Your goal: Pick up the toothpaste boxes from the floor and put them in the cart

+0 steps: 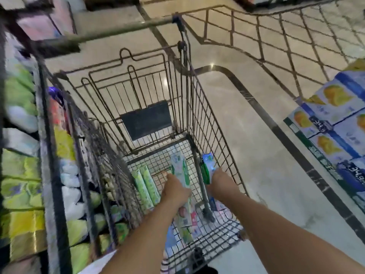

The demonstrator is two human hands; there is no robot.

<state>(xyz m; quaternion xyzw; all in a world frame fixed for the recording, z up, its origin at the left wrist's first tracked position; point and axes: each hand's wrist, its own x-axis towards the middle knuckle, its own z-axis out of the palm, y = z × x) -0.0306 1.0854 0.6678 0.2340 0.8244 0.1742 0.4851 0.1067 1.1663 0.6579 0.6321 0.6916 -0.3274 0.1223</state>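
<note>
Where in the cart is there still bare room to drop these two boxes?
Bare mesh in the cart lies at the far end, below the dark flap. Near end is crowded: green boxes left, pink boxes under the left hand. Right hand holds another box.

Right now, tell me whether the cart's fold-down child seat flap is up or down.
Up. The dark seat flap stands against the cart's rear wire panel, leaving the basket open.

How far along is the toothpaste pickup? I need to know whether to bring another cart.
Done: two green boxes already lie on the cart floor. In hand: the left hand lowers a long box into the basket, and the right hand holds another box at the cart's side. Left: releasing both; no floor boxes are visible here.
</note>
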